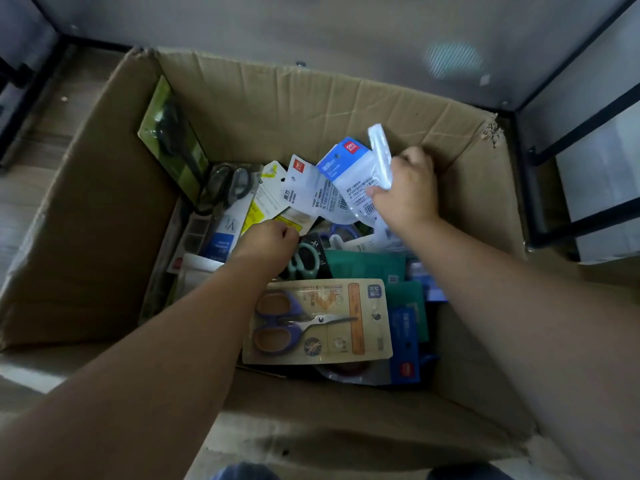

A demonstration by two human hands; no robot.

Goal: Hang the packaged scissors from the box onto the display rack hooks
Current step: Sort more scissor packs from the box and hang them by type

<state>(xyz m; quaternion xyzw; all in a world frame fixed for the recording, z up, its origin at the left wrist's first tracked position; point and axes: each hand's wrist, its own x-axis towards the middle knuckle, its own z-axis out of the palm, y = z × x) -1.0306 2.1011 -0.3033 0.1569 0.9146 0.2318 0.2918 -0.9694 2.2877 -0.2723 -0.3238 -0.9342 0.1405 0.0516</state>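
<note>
On the wood-look floor (31, 202), beside black rack frames (540, 188) and a grey wall panel (311, 26), stands one open cardboard box (86, 237). Inside lies a loose pile of packaged scissors; an exact count cannot be told. One purple-handled scissors pack (317, 322) lies face up on top near the front. One green pack (169, 140) leans upright in the far left corner. Right hand (405, 188) grips several white-and-blue packs (353, 178), lifted above the pile. Left hand (266, 245) is curled, fingers pinching a yellow-labelled pack (266, 206).
</note>
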